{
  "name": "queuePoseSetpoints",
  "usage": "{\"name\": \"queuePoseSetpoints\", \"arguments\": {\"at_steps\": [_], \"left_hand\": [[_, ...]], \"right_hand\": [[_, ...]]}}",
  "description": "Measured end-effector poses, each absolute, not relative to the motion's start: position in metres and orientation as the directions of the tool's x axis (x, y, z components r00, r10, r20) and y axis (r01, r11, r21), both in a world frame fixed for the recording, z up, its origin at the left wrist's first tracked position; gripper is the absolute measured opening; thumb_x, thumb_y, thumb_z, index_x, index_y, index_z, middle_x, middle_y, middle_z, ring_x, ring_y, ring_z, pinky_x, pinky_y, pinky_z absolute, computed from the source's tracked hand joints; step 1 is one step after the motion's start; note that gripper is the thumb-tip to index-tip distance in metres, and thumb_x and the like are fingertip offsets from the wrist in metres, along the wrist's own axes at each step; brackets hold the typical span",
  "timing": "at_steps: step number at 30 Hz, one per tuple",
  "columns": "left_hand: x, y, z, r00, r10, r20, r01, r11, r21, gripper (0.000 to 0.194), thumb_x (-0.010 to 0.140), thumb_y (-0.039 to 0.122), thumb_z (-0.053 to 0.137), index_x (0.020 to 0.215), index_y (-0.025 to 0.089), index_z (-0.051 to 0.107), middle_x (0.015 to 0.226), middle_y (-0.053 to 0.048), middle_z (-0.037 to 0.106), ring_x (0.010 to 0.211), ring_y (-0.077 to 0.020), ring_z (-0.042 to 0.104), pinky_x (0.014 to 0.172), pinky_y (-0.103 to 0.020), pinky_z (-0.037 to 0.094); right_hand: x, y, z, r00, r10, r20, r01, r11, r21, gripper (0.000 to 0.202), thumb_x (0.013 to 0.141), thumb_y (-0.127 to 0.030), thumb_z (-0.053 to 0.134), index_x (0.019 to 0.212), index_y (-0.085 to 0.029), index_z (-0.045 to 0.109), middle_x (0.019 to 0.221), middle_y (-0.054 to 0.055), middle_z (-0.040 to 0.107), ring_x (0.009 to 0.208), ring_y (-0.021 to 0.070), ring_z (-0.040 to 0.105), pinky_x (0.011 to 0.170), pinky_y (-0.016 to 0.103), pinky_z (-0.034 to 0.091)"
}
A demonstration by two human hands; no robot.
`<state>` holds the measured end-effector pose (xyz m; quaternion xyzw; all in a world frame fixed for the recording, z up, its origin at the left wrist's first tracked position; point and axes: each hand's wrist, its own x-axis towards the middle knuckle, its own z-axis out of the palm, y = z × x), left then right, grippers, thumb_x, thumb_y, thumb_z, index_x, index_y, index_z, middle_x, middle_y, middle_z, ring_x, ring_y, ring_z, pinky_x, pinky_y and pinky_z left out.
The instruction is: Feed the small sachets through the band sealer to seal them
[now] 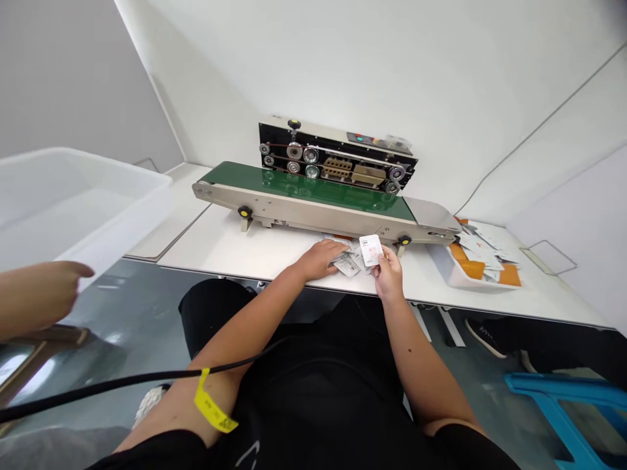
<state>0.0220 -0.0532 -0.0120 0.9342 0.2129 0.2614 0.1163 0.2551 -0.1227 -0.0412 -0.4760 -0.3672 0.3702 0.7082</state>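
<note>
Between the fingers and thumb of my right hand (390,273) is a small white sachet (371,250) with printed text, held up near the table's front edge. My left hand (321,259) rests on the table beside a small pile of silvery printed sachets (347,264). Its fingers curl at the pile's left side, and I cannot make out whether they grip one. The pile lies between my two hands, just in front of a band sealing machine (337,156) with a green conveyor belt (294,186).
A white bin (470,277) of white and orange sachets stands at the right on the white table (235,251). At the left, another person's hand (42,297) holds a large translucent tub (122,225). A blue stool (563,391) is at lower right. A black cable (147,376) crosses my left arm.
</note>
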Motion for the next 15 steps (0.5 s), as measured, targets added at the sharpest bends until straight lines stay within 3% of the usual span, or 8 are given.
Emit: {"name": "queuePoseSetpoints", "arguments": {"at_steps": [6, 10, 15], "left_hand": [[0.02, -0.051, -0.014, 0.766, 0.453, 0.456, 0.338, -0.888, 0.313, 0.065, 0.08, 0.024, 0.071, 0.142, 0.02, 0.053, 0.138, -0.013, 0.059, 0.126, -0.0294, 0.051, 0.109, -0.044, 0.04], [0.019, -0.049, -0.016, 0.762, 0.451, 0.465, 0.335, -0.889, 0.312, 0.057, 0.08, 0.026, 0.07, 0.136, 0.02, 0.058, 0.134, -0.012, 0.061, 0.124, -0.0289, 0.054, 0.107, -0.043, 0.041], [0.019, -0.049, -0.019, 0.771, 0.434, 0.465, 0.325, -0.898, 0.297, 0.046, 0.081, 0.025, 0.068, 0.127, 0.021, 0.065, 0.135, -0.012, 0.061, 0.126, -0.0278, 0.053, 0.111, -0.041, 0.04]], "right_hand": [[0.25, -0.131, -0.032, 0.382, 0.907, 0.179, -0.181, 0.263, -0.948, 0.05, 0.076, -0.037, 0.071, 0.122, -0.02, 0.063, 0.081, 0.0, 0.067, 0.051, 0.0076, 0.044, 0.045, 0.02, 0.034], [0.264, -0.132, 0.001, 0.282, 0.934, 0.221, -0.151, 0.271, -0.951, 0.047, 0.072, -0.038, 0.076, 0.115, -0.021, 0.067, 0.081, 0.002, 0.067, 0.051, 0.0081, 0.046, 0.043, 0.02, 0.035], [0.33, -0.085, 0.076, 0.577, 0.71, 0.404, -0.026, 0.51, -0.86, 0.035, 0.074, -0.029, 0.068, 0.108, -0.023, 0.065, 0.07, -0.004, 0.06, 0.047, 0.0052, 0.044, 0.044, 0.017, 0.04]]}}
